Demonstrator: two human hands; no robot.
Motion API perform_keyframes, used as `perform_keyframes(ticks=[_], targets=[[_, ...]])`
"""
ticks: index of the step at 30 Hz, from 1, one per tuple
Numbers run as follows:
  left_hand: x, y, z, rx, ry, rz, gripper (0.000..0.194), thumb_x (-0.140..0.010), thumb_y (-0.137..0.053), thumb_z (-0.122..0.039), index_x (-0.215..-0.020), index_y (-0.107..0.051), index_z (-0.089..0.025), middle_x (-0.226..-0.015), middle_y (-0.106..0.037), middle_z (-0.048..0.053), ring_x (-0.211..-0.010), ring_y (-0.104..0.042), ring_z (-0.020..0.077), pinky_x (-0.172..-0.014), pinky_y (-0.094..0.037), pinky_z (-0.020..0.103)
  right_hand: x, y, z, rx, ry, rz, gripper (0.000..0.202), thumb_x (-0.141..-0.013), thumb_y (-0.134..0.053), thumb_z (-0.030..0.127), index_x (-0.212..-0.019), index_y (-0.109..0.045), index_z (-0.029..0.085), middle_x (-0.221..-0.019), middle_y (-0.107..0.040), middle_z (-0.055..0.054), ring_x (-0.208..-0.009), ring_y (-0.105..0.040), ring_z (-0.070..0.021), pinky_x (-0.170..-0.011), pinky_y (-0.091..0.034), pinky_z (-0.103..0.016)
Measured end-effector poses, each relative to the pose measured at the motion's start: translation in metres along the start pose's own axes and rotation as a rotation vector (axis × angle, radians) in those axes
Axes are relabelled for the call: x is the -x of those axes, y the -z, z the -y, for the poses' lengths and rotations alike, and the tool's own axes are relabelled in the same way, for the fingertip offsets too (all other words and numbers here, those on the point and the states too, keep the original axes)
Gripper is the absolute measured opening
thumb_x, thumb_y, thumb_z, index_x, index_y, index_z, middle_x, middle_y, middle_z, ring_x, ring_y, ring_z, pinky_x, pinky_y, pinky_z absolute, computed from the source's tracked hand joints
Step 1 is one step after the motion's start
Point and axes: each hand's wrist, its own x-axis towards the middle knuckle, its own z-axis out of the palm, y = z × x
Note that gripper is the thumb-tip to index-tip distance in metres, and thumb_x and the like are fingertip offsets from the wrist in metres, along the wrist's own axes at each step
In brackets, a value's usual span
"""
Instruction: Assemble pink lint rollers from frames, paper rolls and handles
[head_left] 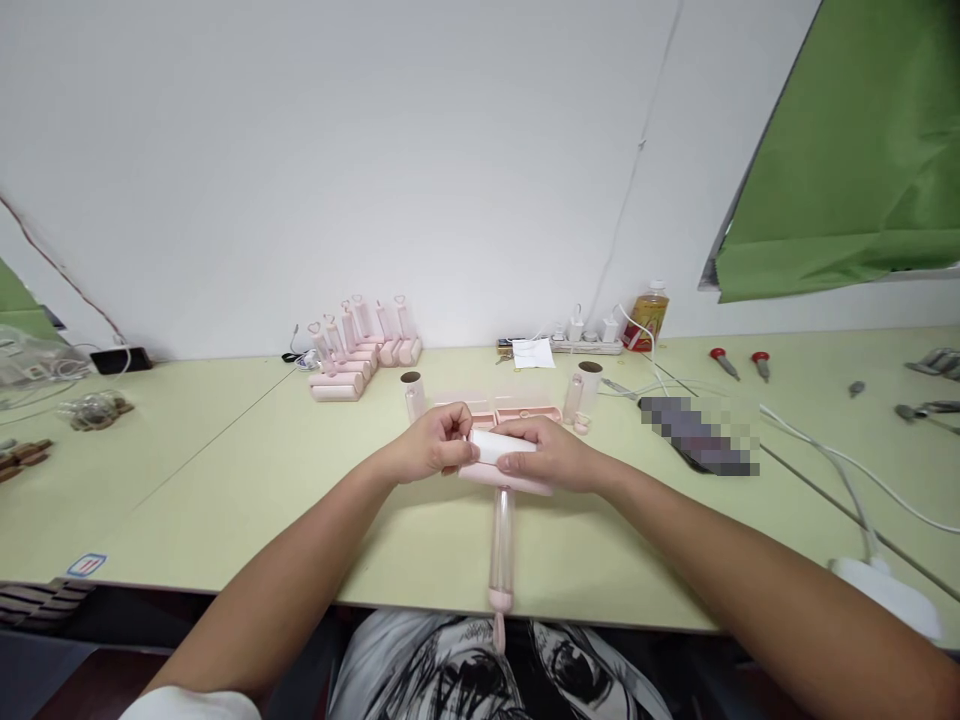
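Note:
A pink lint roller with a clear handle [502,545] lies with its head away from me, its handle tip reaching past the table's near edge. In the head sits a white paper roll [493,447]. My left hand [433,440] is closed at the roll's left end, fingers bent, thumb against it. Around the right part of the roll and head my right hand [551,455] is closed, thumb on the near side. Just behind my hands are open pink shells [529,413], partly hidden.
Two rolls with brown cores, a left roll [413,395] and a right roll [590,378], stand behind my hands. Several pink lint rollers [360,345] stand at the back left. To the right are a phone [697,437], a bottle [648,318], red-handled screwdrivers [760,364] and cables.

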Motion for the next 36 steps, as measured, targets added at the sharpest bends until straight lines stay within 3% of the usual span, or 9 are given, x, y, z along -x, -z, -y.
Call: perform_keyframes(ticks=[10,17,24,29,32,36], targets=[[0.003,0.003,-0.005,0.021,0.027,0.025,0.029,-0.067,-0.067,-0.020,-0.074,-0.039,-0.020,-0.059,-0.047,-0.008,-0.045,-0.045,0.0049,-0.039,-0.034,0.016,0.006,-0.009,0.015,0.072,0.034,-0.106,0.028,-0.077,-0.065,0.033,-0.100,-0.073,0.020,-0.093,-0.071,-0.002,-0.084,-0.061,-0.0226,-0.071,-0.043,-0.029],[0.003,0.000,-0.005,0.086,0.002,0.053,0.035,-0.066,-0.073,-0.026,-0.073,-0.039,-0.019,-0.061,-0.048,-0.007,-0.049,-0.049,0.0068,-0.042,-0.040,0.018,0.007,-0.007,0.022,0.112,0.021,-0.116,0.027,-0.077,-0.066,0.031,-0.101,-0.074,0.020,-0.092,-0.072,-0.001,-0.082,-0.062,-0.0222,-0.072,-0.044,-0.029],[0.001,-0.004,0.000,-0.088,-0.079,-0.122,0.037,-0.076,-0.069,-0.034,-0.061,-0.039,-0.017,-0.048,-0.048,-0.007,-0.044,-0.048,0.0054,-0.043,-0.034,0.016,0.005,-0.006,0.018,0.178,-0.004,-0.210,0.028,-0.079,-0.062,0.030,-0.103,-0.072,0.020,-0.092,-0.071,-0.002,-0.079,-0.061,-0.0202,-0.068,-0.042,-0.027],[0.000,0.001,0.005,-0.008,-0.006,-0.063,0.037,-0.072,-0.074,-0.038,-0.075,-0.043,-0.018,-0.057,-0.054,-0.007,-0.046,-0.057,0.0089,-0.044,-0.043,0.019,0.004,-0.005,0.015,0.184,0.030,-0.182,0.028,-0.079,-0.062,0.028,-0.104,-0.073,0.020,-0.096,-0.071,-0.002,-0.085,-0.061,-0.0217,-0.072,-0.042,-0.028],[-0.001,0.006,0.008,0.028,0.048,0.009,0.041,-0.071,-0.076,-0.040,-0.092,-0.047,-0.019,-0.068,-0.056,-0.006,-0.048,-0.060,0.0103,-0.045,-0.049,0.023,0.002,-0.003,0.010,0.168,0.006,-0.102,0.028,-0.079,-0.062,0.030,-0.102,-0.073,0.019,-0.092,-0.071,-0.002,-0.083,-0.060,-0.0210,-0.070,-0.042,-0.027],[0.001,0.014,0.008,-0.035,0.106,0.105,0.036,-0.077,-0.070,-0.042,-0.099,-0.055,-0.018,-0.080,-0.060,-0.001,-0.060,-0.064,0.0114,-0.057,-0.055,0.026,0.001,-0.003,0.001,0.149,-0.016,-0.028,0.025,-0.079,-0.062,0.031,-0.096,-0.073,0.018,-0.085,-0.069,0.000,-0.078,-0.059,-0.0186,-0.068,-0.040,-0.026]])
